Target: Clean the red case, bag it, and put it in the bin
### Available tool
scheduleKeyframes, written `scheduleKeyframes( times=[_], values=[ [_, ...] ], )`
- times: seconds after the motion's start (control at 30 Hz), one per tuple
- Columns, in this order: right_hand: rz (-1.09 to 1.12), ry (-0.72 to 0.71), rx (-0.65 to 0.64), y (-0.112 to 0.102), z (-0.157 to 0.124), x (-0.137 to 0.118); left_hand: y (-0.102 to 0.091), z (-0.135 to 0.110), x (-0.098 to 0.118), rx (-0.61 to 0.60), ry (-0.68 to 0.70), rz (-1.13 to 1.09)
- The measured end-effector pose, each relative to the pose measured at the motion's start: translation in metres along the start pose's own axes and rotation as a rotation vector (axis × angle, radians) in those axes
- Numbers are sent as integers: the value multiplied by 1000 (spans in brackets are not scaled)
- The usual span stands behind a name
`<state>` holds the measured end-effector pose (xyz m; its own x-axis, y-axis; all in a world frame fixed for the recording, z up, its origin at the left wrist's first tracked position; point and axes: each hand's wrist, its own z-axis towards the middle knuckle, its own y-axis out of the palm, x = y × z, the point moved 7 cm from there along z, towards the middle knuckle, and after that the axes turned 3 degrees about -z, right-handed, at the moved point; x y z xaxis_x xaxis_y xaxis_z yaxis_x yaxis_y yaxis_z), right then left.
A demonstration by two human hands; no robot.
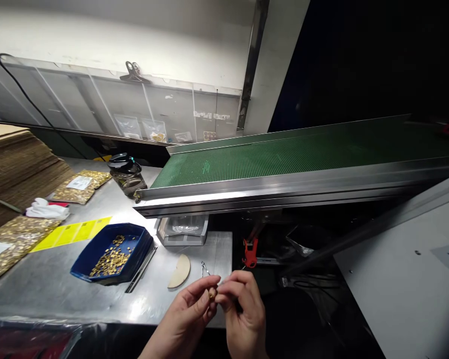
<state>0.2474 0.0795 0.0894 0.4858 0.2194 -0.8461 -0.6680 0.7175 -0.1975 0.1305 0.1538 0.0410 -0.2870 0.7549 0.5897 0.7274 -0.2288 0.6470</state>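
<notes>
Close to the front right corner of the metal table, my left hand (192,311) pinches a small brass-coloured part (211,295) between thumb and fingers. My right hand (245,309) meets it there with its fingertips pressed together; what they hold, if anything, is too small to make out. Just behind my hands lies a small thin metal tool (205,268), partly hidden. To the left of it is a pale half-round piece (179,271). A blue bin (144,244) farther left holds many small brass parts (112,260).
A thin metal bar (142,269) lies beside the bin. Behind stand a grey tray (183,243), a dark-lidded jar (126,174) and a sloping green conveyor (247,159). Bags of gold-coloured parts (30,232), a yellow sheet (73,233) and stacked cardboard (18,169) are at left.
</notes>
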Motion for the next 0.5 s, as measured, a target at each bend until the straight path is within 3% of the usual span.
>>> scheduleKeyframes(
  times=[0.2,0.4,0.5],
  values=[
    [215,536,78,-17,-14,39,5,12,-10,-40,15,25],
    [446,658,-85,-16,-27,57,7,16,-4,-11,154,272],
    [615,777,-65,-12,-38,61,5,14,2,17,269,456]
  ],
)
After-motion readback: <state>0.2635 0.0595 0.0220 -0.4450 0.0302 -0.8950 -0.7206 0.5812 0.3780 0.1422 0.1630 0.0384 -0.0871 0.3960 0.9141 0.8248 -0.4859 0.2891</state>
